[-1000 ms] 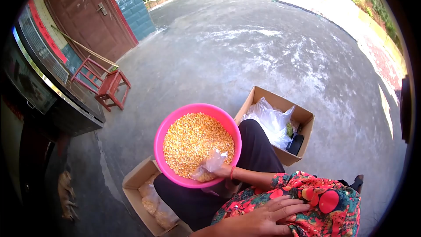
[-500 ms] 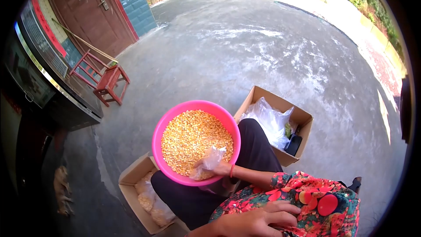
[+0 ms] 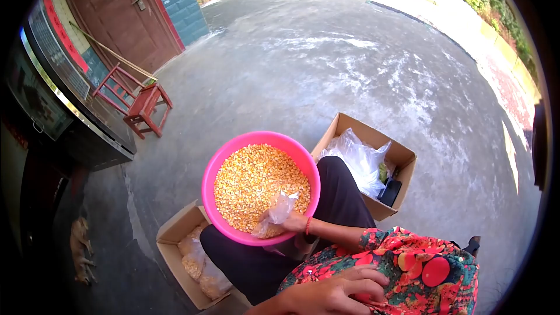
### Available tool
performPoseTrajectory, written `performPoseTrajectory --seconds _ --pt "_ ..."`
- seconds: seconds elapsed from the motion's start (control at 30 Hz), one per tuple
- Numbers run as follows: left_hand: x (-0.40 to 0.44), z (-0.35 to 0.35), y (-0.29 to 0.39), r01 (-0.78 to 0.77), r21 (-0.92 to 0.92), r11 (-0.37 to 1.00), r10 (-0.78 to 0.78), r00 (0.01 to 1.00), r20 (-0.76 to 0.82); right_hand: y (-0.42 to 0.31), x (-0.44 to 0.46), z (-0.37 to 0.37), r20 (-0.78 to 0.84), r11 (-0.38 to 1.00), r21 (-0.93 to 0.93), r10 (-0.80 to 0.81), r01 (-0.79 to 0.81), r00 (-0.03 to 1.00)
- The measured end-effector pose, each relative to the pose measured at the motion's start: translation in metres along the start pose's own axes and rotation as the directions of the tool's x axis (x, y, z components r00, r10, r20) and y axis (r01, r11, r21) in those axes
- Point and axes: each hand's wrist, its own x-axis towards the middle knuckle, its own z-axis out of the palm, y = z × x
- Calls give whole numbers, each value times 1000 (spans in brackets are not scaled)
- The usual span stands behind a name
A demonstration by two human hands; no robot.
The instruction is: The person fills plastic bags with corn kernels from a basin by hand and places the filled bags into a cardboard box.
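A pink bowl [image 3: 314,181] full of yellow corn kernels [image 3: 251,178] rests by my dark-trousered knees. My right hand [image 3: 291,223], with a red band at the wrist, is inside the bowl's near right side, closed on a clear plastic bag [image 3: 281,209]. The bag lies against the kernels, and its lower end seems to have corn in it; some of my fingers are hidden by the plastic. My left hand [image 3: 341,290] lies on the floral shirt [image 3: 434,274], its fingers apart and slightly bent, holding nothing.
Beyond my knee stands a cardboard box [image 3: 403,154] with clear plastic bags and a black object. Another cardboard box [image 3: 169,233] at lower left holds bags of corn. A red chair [image 3: 143,105] stands near a brown door [image 3: 119,17]. A small animal [image 3: 80,249] lies on the floor.
My left hand has slid slightly left and down on the shirt, its fingers more bent. The bag has shifted slightly with my right hand. The view has moved a little.
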Motion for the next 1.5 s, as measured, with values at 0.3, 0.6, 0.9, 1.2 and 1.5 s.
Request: performPoseTrajectory --seconds 0.3,0.6,0.9,1.2,1.5 --pt "10 7 5 75 118 990 -82 995 62 3 2 2 -63 999 44 -11 14 998" --pt "16 7 5 92 148 985 -110 987 118 -7 -1 -2 73 1000 10 -1 0 997" --pt "3 5 9 110 140 984 -110 994 -8 -9 -3 -1 48 999 37 -37 35 998" --pt "-10 1 8 87 7 996 -86 993 -76 -12 2 -4 106 991 115 -86 74 991" --pt "-118 -11 -12 360 -161 919 -246 204 -947 -29 -7 2 -120 720 692 174 -44 977"
